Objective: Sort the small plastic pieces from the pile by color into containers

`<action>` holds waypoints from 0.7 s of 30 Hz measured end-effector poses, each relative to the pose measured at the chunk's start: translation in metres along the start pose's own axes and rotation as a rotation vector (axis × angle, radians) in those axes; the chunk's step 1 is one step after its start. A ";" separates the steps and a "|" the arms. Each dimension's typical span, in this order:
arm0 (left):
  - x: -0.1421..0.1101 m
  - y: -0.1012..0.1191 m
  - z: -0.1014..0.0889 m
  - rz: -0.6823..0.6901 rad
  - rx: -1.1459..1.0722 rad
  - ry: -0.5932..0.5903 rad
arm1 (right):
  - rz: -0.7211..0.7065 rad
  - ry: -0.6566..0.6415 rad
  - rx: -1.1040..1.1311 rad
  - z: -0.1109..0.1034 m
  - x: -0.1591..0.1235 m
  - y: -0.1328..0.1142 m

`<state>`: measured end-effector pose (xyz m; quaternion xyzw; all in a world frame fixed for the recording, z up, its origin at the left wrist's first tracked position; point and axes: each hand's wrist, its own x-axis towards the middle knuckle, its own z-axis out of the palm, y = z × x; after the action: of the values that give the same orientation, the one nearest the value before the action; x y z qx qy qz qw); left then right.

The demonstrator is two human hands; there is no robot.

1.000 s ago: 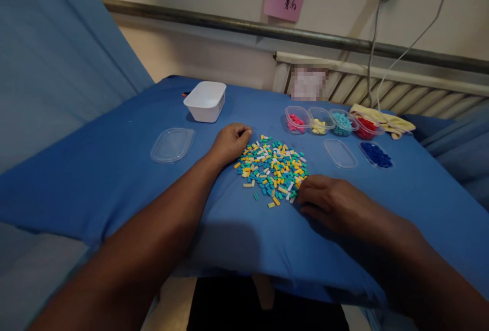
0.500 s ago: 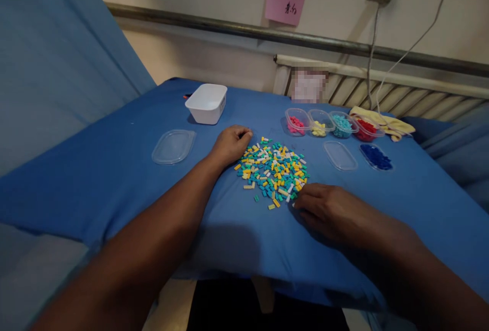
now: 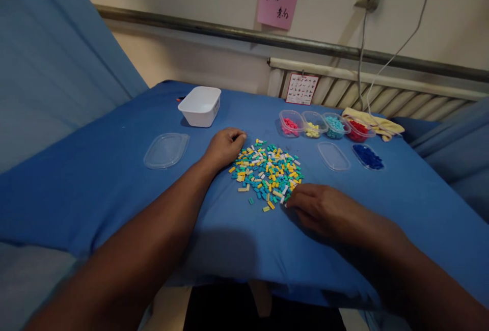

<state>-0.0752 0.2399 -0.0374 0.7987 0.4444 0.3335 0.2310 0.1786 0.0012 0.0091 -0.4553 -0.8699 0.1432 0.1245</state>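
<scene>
A loose pile of small building bricks (image 3: 269,169) in yellow, white, green and blue-teal lies spread on the blue cloth (image 3: 225,244). At the pile's upper left edge rests my left hand (image 3: 224,147), its fingers curled in and the thumb close to them; what they hold, if anything, is hidden. My right hand (image 3: 321,209) is at the lower right edge with fingertips pressed together against the outermost bricks. A speck of white shows at those fingertips, too small to tell as a brick or a nail.
Clear tubs hold pink pieces (image 3: 290,126), pale yellow pieces (image 3: 312,130), light blue pieces (image 3: 335,126) and red pieces (image 3: 358,130). Dark blue pieces (image 3: 367,157) fill a shallow lid. Around stand a white box (image 3: 200,117), two clear lids (image 3: 167,151) and a yellow cloth (image 3: 372,121).
My right hand has shifted slightly left and down along the pile's edge, its fingers staying together. My left hand keeps its place by the pile. The whole view has shifted a little.
</scene>
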 end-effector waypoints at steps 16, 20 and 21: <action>0.000 -0.004 0.002 -0.044 0.006 0.014 | 0.335 0.615 -0.166 -0.007 -0.023 0.125; 0.000 -0.003 0.001 -0.024 0.011 0.015 | 0.075 0.417 0.044 -0.005 -0.013 0.083; 0.001 -0.004 0.002 -0.022 0.012 0.015 | 0.005 0.334 0.087 -0.004 -0.010 0.072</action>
<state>-0.0758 0.2422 -0.0406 0.7927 0.4570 0.3340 0.2266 0.2401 0.0328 -0.0144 -0.4692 -0.8288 0.1035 0.2868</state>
